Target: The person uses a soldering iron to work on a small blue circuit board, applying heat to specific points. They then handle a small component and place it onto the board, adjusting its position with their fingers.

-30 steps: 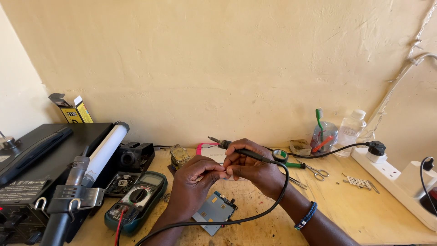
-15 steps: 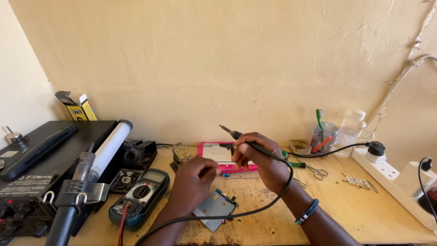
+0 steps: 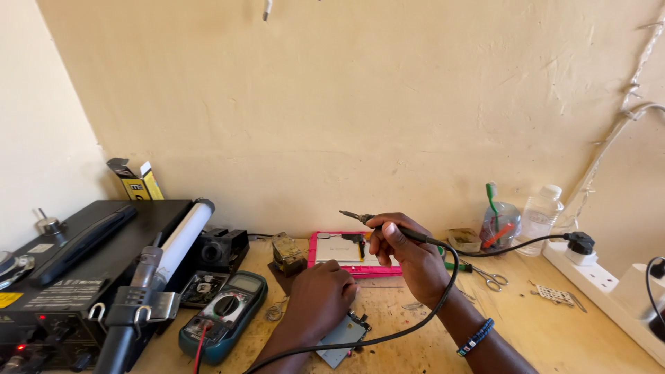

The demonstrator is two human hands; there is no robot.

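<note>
I've lifted the soldering iron in my right hand up off the circuit board, which lies on the table under my pressing left hand.

The counter is showing bare pale wood, matt and scuffed with small marks. The soldering iron is presenting a dull metal tip and a matt black plastic grip, and its cable is looking like smooth black rubber. The circuit board is appearing as flat grey metal with a faint sheen. The multimeter is wearing a teal rubbery casing around black plastic. The pink tray is looking like glossy plastic. The scissors are glinting as bright metal. The bottle is showing clear plastic. The wall is showing rough, matt cream plaster.
</note>
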